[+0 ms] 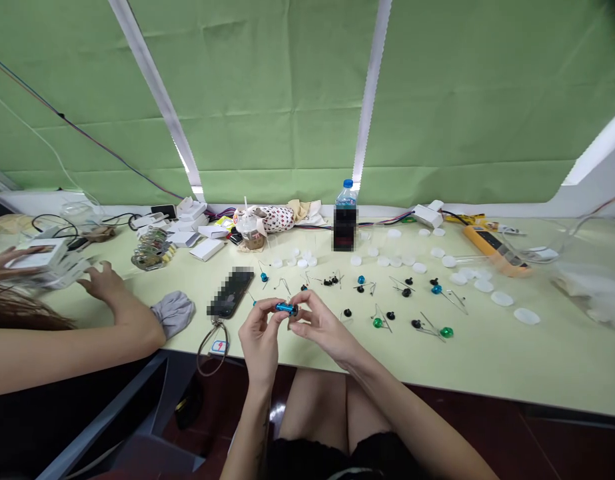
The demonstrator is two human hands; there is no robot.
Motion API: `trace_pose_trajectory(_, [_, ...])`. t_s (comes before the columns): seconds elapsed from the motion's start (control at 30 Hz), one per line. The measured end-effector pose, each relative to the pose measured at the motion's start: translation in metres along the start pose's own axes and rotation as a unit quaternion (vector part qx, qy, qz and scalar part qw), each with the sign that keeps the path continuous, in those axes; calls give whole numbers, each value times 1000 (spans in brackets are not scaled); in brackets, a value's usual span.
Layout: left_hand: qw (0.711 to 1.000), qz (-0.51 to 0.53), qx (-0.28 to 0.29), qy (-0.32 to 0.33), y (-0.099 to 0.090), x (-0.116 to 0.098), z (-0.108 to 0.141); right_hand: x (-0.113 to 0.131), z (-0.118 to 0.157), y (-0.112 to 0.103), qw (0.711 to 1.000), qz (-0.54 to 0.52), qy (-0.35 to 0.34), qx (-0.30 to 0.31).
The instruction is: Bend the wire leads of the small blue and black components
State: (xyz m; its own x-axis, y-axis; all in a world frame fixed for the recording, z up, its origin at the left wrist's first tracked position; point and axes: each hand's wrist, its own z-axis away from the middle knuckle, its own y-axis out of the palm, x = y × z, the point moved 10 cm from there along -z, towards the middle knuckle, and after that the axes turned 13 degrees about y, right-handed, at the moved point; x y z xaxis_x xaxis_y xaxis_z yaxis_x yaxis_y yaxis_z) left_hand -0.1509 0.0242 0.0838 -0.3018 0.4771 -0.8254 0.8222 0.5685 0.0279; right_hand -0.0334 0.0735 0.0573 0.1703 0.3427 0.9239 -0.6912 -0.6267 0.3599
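Observation:
A small shiny blue cylinder with a dark end (pixel 286 309) is held level between my two hands, just over the table's front edge. My left hand (pixel 260 340) pinches its left part between thumb and fingers. At its dark right end, the fingertips of my right hand (pixel 320 327) close around it, partly hiding it. Beyond and to the right lie several small parts with thin metal rods: a blue one (pixel 361 280), a green one (pixel 378 323), another green one (pixel 446 331) and black knob-like pieces (pixel 348 313).
A phone (pixel 232 293) with a ring strap (pixel 212 350) lies left of my hands. White discs (pixel 502 298), a bottle (pixel 346 195), a drink cup (pixel 251 230) and a yellow meter (pixel 494 250) stand or lie farther back. A co-worker's hand (pixel 104 283) is beside white boxes (pixel 40 257) at left.

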Motion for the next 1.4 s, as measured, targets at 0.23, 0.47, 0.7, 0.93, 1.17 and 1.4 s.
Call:
trace_pose_trajectory(0.23, [999,-17,28,8,6,-2,-1,-16,-3,4,996,-48,69,28])
trace_pose_trajectory(0.47, [999,-19,28,1,7,1,-1,-12,-1,-5,997,-57,58,1])
trace_pose_trajectory(0.7, [1000,-18,16,-11,5,4,0,-3,2,-10,998,-60,10,-20])
trace_pose_trajectory(0.93, [1000,-21,12,-5,2,5,-1,-6,0,-9,998,-54,2,-16])
trace_pose_trajectory(1.17, [1000,-14,13,2,3,1,0,-8,1,4,997,-62,38,32])
trace_pose_trajectory(1.4, [1000,-17,14,2,4,2,-1,-20,-5,2,991,-89,98,21])
